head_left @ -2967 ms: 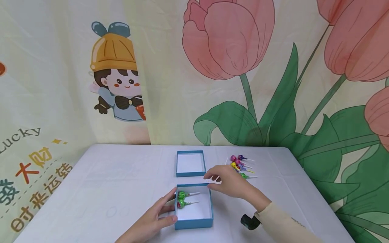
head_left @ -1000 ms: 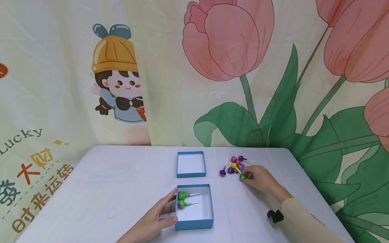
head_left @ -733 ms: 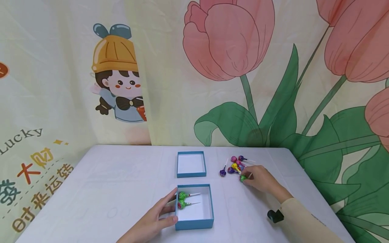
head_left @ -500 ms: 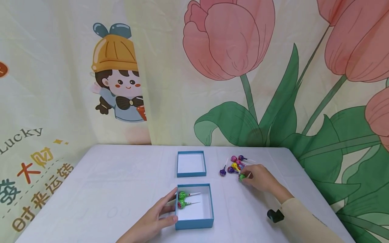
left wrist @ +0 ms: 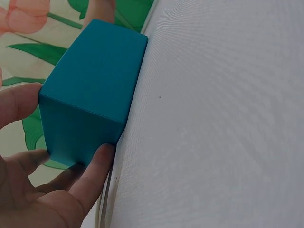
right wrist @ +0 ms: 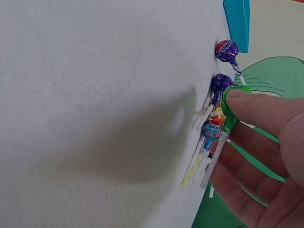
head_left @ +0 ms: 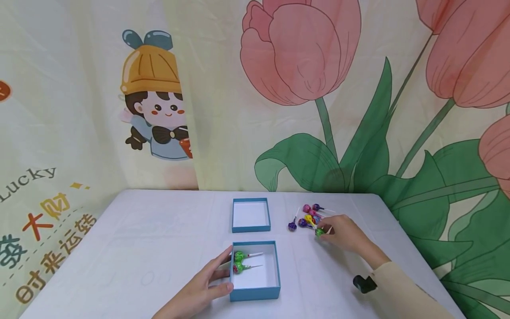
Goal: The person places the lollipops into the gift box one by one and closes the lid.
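Observation:
My left hand (head_left: 207,279) holds the left side of a blue open box (head_left: 255,293), its thumb at the near corner and its fingers along the side, as the left wrist view shows from close by on the box's blue wall (left wrist: 90,71). Inside the box two green lollipops (head_left: 239,262) lie side by side, sticks to the right. My right hand (head_left: 344,232) pinches another green lollipop (right wrist: 229,107) between thumb and fingers, its white stick hanging down in the right wrist view. It is at the near edge of the lollipop pile.
Several lollipops in purple (head_left: 292,226), pink (head_left: 306,208), yellow (head_left: 309,219) and other wrappers lie in a loose group at the back right. A shallow blue lid (head_left: 251,230) lies behind the box. The white-covered table (head_left: 119,248) ends at a printed curtain (head_left: 215,110).
My right hand has gone from above the box to the lollipop pile on the right, where it has taken hold of a green lollipop. My left hand and the box stay put.

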Tool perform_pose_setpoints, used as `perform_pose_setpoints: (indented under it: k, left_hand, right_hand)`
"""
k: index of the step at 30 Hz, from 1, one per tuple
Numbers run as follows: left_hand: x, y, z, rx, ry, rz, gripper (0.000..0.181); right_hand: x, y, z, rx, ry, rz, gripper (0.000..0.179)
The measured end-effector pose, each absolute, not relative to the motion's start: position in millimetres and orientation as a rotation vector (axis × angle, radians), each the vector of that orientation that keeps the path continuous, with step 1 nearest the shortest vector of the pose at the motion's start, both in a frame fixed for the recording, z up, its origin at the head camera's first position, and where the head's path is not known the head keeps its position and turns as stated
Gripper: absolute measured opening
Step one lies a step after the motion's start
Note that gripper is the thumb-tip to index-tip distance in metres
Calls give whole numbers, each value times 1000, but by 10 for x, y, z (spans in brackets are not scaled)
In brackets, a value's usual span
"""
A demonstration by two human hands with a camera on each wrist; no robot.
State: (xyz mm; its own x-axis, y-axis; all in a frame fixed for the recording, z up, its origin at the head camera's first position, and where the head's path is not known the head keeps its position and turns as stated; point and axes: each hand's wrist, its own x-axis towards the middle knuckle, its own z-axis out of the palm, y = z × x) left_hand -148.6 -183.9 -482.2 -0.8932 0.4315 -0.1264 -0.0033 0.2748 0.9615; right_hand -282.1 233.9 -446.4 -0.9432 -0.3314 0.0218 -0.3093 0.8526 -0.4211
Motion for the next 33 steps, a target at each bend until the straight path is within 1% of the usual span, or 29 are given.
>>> perform_pose_setpoints:
  k: [5, 14, 26, 33]
  left_hand:
    - [-1478, -1840, -4812, 398, 2189, 1651, 83]
    - [-1472, -1847, -4809, 415, 2189, 1655, 83]
    - [-1477, -1844, -4824, 428, 2197, 1660, 83]
    - [-1474, -1840, -4818, 416, 2198, 1657, 83]
  right_hand:
    - [-2771, 2357, -4440, -538, 2990, -643, 27]
    - [-2641, 2202, -4285, -626, 2983, -692, 22]
    - [-2450, 1780, -4091, -941, 2939, -780, 23]
    - [-2374, 1492, -4006, -1054, 2856, -816, 20]
